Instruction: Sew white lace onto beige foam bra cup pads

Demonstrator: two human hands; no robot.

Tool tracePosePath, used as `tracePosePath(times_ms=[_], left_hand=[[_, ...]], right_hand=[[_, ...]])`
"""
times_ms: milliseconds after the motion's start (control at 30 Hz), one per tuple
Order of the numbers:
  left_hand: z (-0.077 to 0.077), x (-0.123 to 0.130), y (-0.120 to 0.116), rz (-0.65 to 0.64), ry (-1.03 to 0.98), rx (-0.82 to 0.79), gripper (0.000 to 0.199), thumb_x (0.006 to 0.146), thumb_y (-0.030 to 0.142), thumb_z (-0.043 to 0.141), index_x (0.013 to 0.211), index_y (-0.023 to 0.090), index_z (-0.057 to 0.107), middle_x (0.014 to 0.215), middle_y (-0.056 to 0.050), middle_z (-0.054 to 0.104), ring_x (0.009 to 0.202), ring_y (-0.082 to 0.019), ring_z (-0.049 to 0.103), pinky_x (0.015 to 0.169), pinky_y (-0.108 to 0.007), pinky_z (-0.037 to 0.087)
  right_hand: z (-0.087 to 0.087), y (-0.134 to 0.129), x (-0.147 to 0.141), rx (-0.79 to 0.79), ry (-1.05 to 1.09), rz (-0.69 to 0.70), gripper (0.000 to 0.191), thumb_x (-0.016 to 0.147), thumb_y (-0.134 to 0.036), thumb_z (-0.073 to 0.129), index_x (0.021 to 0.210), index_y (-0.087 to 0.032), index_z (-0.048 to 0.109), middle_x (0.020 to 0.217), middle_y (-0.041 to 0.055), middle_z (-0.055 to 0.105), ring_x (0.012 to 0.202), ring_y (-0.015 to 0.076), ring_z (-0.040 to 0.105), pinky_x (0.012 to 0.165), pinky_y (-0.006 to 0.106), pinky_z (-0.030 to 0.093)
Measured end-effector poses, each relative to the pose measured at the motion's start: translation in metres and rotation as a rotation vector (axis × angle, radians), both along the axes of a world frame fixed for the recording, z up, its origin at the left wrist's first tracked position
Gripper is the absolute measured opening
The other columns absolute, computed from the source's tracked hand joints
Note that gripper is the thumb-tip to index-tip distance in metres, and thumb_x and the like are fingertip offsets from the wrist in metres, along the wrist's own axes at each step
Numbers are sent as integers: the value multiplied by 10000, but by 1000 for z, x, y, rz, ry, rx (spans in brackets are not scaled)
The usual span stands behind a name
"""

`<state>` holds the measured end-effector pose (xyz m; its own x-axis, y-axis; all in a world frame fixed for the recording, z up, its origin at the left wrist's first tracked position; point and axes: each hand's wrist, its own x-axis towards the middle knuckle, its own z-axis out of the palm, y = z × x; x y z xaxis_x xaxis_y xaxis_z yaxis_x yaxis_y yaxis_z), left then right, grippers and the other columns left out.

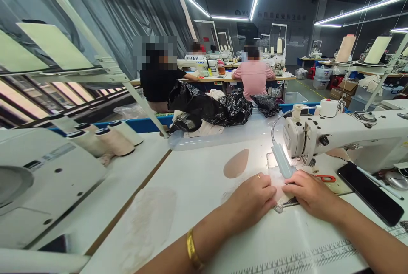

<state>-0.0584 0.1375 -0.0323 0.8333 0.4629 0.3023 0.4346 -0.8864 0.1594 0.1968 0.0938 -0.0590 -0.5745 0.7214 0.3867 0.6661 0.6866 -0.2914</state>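
Observation:
In the head view, a piece of sheer pale pink fabric (278, 190) lies at the front of the white sewing machine (347, 131). My left hand (255, 195) has its fingers curled and closed on the fabric's left side. From the right, my right hand (310, 193) pinches the same fabric close to the needle area. The lamp head (281, 161) on a bent metal neck hides part of the needle and presser foot. A beige teardrop-shaped piece (236, 164) rests flat beyond my left hand. Orange-handled thread snips (327, 178) lie just past my right hand.
A black phone (369, 193) lies right of my right hand. Sheer pale fabric (149, 218) is spread on the table's left. Thread cones (114, 140) stand further left. Black plastic bags (216, 106) sit behind the table. Two people (254, 74) work ahead at other machines.

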Motion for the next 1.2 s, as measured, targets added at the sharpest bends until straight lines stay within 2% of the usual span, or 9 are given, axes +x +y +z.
tracePosePath(times_ms=[100, 167, 267, 467, 667, 800, 1033, 1100, 1200], left_hand=[[-5, 2, -2, -45, -89, -18, 210, 994, 160, 596, 790, 180, 550, 1008, -64, 682, 954, -230, 621, 862, -380, 493], [-5, 2, -2, -81, -113, -38, 186, 1002, 138, 577, 822, 181, 554, 1023, -58, 703, 969, -227, 643, 915, -402, 494], [-5, 3, -2, -85, -112, -44, 176, 1008, 129, 562, 841, 187, 559, 932, -38, 688, 874, -208, 630, 870, -385, 501], [-5, 5, -6, -71, -104, 18, 95, 1004, 145, 563, 962, 190, 636, 929, -55, 664, 849, -223, 580, 858, -388, 506], [-5, 8, -6, -88, -107, 48, 190, 1039, 158, 491, 966, 184, 664, 896, -59, 638, 824, -218, 556, 849, -383, 506], [-9, 8, -4, -106, -141, -5, 201, 1049, 164, 485, 999, 182, 678, 932, -65, 659, 840, -214, 560, 879, -383, 500], [-21, 12, 8, -153, -241, -68, 167, 1032, 167, 513, 1010, 187, 677, 1072, -78, 725, 876, -213, 593, 860, -366, 470], [-22, 16, 14, -162, -237, -53, 159, 1014, 162, 516, 969, 185, 666, 1041, -77, 729, 853, -211, 590, 834, -364, 463], [-21, 23, 23, -160, -199, -21, 174, 989, 159, 511, 867, 187, 631, 880, -56, 686, 777, -205, 566, 775, -357, 444]], right_hand=[[4, -3, 0, -19, -59, 8, 446, 917, 46, 434, 1108, -250, 707, 973, 46, 629, 900, 205, 528, 752, 306, 450], [7, -5, 2, -30, -78, 34, 420, 947, 14, 456, 1127, -261, 718, 927, 36, 602, 872, 200, 513, 718, 295, 415], [11, -6, 5, -43, -72, 74, 390, 975, -22, 477, 1147, -266, 729, 918, 34, 593, 872, 198, 513, 707, 294, 389], [18, -6, 8, -75, -89, 95, 375, 982, -41, 468, 1132, -247, 743, 903, 41, 594, 870, 204, 506, 709, 304, 386], [21, -7, 9, -87, -85, 99, 414, 936, -2, 484, 1136, -259, 741, 909, 37, 599, 860, 198, 507, 706, 295, 393], [20, -7, 9, -87, -70, 105, 372, 954, -22, 485, 1121, -248, 729, 910, 40, 604, 869, 201, 523, 707, 296, 402], [14, -4, 7, -118, -79, -31, 320, 1005, -82, 468, 1187, -245, 674, 889, 39, 598, 850, 222, 540, 707, 319, 434], [11, -3, 7, -107, -72, -49, 330, 991, -71, 468, 1186, -244, 670, 887, 39, 599, 843, 226, 553, 712, 329, 442], [9, 0, 7, -101, -67, -99, 312, 982, -72, 469, 1140, -239, 680, 897, 45, 603, 822, 226, 567, 679, 327, 432]])
